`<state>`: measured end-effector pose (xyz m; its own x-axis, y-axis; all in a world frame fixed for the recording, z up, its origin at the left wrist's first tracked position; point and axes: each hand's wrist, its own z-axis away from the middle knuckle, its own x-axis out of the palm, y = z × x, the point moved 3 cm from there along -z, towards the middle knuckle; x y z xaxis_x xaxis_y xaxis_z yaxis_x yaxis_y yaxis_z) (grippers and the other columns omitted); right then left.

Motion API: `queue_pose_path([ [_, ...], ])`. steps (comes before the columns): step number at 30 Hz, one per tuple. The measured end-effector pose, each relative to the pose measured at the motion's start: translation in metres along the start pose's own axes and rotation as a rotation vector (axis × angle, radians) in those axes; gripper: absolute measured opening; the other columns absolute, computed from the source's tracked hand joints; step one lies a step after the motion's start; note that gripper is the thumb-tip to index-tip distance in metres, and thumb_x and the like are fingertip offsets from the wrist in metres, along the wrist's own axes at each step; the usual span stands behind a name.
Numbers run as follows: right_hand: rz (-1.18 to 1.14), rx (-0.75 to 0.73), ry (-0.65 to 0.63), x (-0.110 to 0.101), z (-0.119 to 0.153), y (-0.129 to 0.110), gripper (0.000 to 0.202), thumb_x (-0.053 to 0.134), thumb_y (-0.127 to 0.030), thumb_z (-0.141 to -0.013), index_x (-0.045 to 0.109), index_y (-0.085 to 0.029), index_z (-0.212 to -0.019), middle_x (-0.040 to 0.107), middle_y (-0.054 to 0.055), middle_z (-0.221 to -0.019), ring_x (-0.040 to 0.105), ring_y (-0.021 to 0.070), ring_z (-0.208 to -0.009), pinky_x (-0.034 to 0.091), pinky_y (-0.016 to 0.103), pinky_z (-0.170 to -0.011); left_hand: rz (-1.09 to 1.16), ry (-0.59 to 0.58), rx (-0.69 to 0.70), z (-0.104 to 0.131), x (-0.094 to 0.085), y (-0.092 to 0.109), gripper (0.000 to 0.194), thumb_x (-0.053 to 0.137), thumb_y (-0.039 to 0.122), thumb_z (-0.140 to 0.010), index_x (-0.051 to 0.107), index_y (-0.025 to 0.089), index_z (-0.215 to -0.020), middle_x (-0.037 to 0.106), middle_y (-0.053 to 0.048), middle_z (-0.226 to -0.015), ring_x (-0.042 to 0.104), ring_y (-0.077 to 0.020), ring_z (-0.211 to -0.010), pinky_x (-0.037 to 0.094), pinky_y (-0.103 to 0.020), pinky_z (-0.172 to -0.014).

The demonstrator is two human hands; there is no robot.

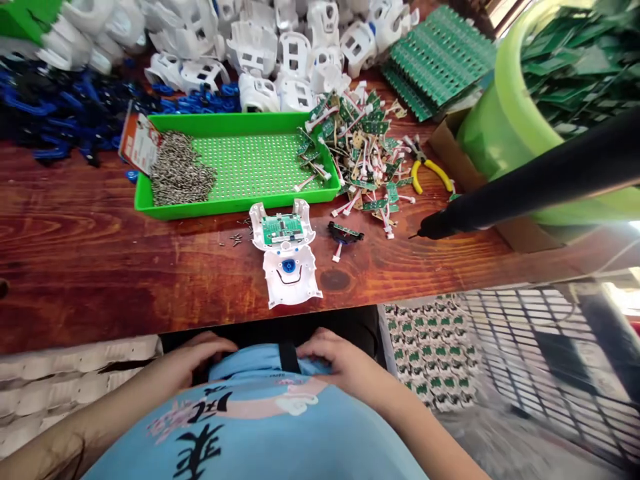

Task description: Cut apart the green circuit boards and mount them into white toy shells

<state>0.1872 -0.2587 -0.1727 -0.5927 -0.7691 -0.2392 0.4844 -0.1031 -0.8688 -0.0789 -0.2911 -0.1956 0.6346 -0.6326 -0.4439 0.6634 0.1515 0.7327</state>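
My left hand [207, 353] rests at my waist against the blue shirt [310, 440], its fingers partly hidden by the cloth. On the other side of the waist lies my right hand [327, 350], fingers bent against the shirt; whether either holds cloth is unclear. Beyond them, near the table edge, is an opened white housing: one half [306, 235] carries a green circuit board [283, 229], the other half [293, 287] has a blue button [289, 266]. To its right sits a small black part with a board and white connector [345, 233].
A green tray [240, 210] holds many screws [180, 170]. Behind are white shells [295, 57], blue parts [50, 107] and wired boards [365, 147]. Yellow-handled pliers [431, 170], a black screwdriver [500, 203] and a green bucket [493, 123] are at right.
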Motion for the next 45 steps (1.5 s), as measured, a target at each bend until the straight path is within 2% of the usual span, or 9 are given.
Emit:
queue_pose_path([
  [4, 0.353, -0.054, -0.082, 0.01, -0.029, -0.013, 0.034, 0.066, -0.04, -0.071, 0.059, -0.017, -0.094, 0.057, 0.006, -0.088, 0.055, 0.0185, -0.081, 0.045, 0.027, -0.07, -0.115, -0.011, 0.114, -0.008, 0.002, 0.015, 0.028, 0.054, 0.034, -0.077, 0.065, 0.035, -0.103, 0.057, -0.001, -0.1, 0.053, -0.0208, -0.096, 0.039, -0.03, -0.085],
  [9, 0.431, -0.008, 0.088, 0.007, -0.026, -0.021, 0.061, 0.067, -0.042, -0.068, 0.045, -0.012, -0.116, 0.056, 0.012, -0.1, 0.056, 0.0217, -0.088, 0.046, 0.031, -0.075, -0.143, 0.051, 0.122, -0.008, 0.0, 0.022, 0.03, 0.049, 0.034, -0.081, 0.061, 0.027, -0.108, 0.058, -0.004, -0.1, 0.056, -0.0181, -0.09, 0.041, -0.025, -0.081],
  [13, 0.36, -0.149, -0.014, 0.007, -0.016, -0.023, 0.021, 0.049, -0.028, -0.084, 0.059, -0.021, -0.101, 0.057, 0.005, -0.095, 0.055, 0.0142, -0.088, 0.044, 0.023, -0.077, -0.149, 0.021, 0.013, 0.008, -0.003, 0.017, 0.034, 0.032, 0.027, -0.088, 0.058, 0.026, -0.109, 0.06, -0.005, -0.097, 0.057, -0.0164, -0.086, 0.042, -0.023, -0.074],
  [16, 0.339, -0.04, -0.111, 0.005, -0.016, -0.02, 0.016, 0.052, -0.027, -0.082, 0.065, -0.022, -0.09, 0.059, 0.002, -0.084, 0.057, 0.0119, -0.076, 0.044, 0.02, -0.067, -0.227, 0.066, -0.007, 0.02, -0.01, 0.021, 0.028, 0.042, 0.034, -0.084, 0.063, 0.029, -0.101, 0.061, -0.003, -0.097, 0.054, -0.0174, -0.083, 0.038, -0.026, -0.074],
  [23, 0.37, -0.036, -0.258, 0.001, -0.026, -0.03, 0.024, 0.06, -0.026, -0.074, 0.065, -0.025, -0.098, 0.062, 0.001, -0.088, 0.059, 0.0125, -0.077, 0.043, 0.018, -0.064, -0.122, -0.088, -0.263, 0.024, -0.007, 0.019, 0.022, 0.047, 0.035, -0.073, 0.064, 0.025, -0.082, 0.061, 0.003, -0.08, 0.053, -0.0168, -0.074, 0.036, -0.023, -0.064],
  [31, 0.707, 0.024, -0.186, 0.013, -0.053, -0.044, 0.037, 0.037, -0.046, -0.086, 0.064, -0.021, -0.09, 0.068, 0.007, -0.084, 0.063, 0.0221, -0.077, 0.043, 0.027, -0.062, -0.153, -0.048, -0.141, 0.013, -0.004, 0.005, 0.024, 0.054, 0.036, -0.071, 0.065, 0.025, -0.088, 0.061, -0.002, -0.086, 0.058, -0.0226, -0.081, 0.038, -0.027, -0.067],
  [35, 0.658, 0.114, -0.133, 0.013, -0.061, -0.043, 0.038, 0.033, -0.04, -0.088, 0.064, -0.017, -0.091, 0.066, 0.011, -0.089, 0.062, 0.0216, -0.078, 0.042, 0.027, -0.06, -0.117, -0.046, -0.081, 0.005, 0.0, 0.002, 0.024, 0.054, 0.034, -0.069, 0.068, 0.023, -0.086, 0.063, -0.004, -0.087, 0.058, -0.0216, -0.084, 0.04, -0.026, -0.073],
  [39, 0.566, 0.069, -0.279, 0.011, -0.06, -0.048, 0.023, 0.058, -0.039, -0.074, 0.064, -0.024, -0.091, 0.065, -0.001, -0.072, 0.057, 0.0124, -0.062, 0.034, 0.018, -0.047, -0.056, -0.037, -0.042, -0.002, 0.006, 0.0, 0.025, 0.051, 0.036, -0.07, 0.068, 0.021, -0.079, 0.062, -0.004, -0.084, 0.057, -0.0193, -0.081, 0.041, -0.025, -0.074],
  [45, 0.397, -0.076, -0.402, 0.003, -0.05, -0.061, 0.028, 0.052, -0.031, -0.079, 0.062, -0.028, -0.105, 0.065, -0.002, -0.082, 0.058, 0.0118, -0.07, 0.038, 0.017, -0.055, 0.026, 0.0, -0.071, -0.009, 0.005, 0.004, 0.025, 0.059, 0.039, -0.06, 0.067, 0.021, -0.077, 0.059, -0.002, -0.08, 0.054, -0.0207, -0.078, 0.039, -0.027, -0.071],
])
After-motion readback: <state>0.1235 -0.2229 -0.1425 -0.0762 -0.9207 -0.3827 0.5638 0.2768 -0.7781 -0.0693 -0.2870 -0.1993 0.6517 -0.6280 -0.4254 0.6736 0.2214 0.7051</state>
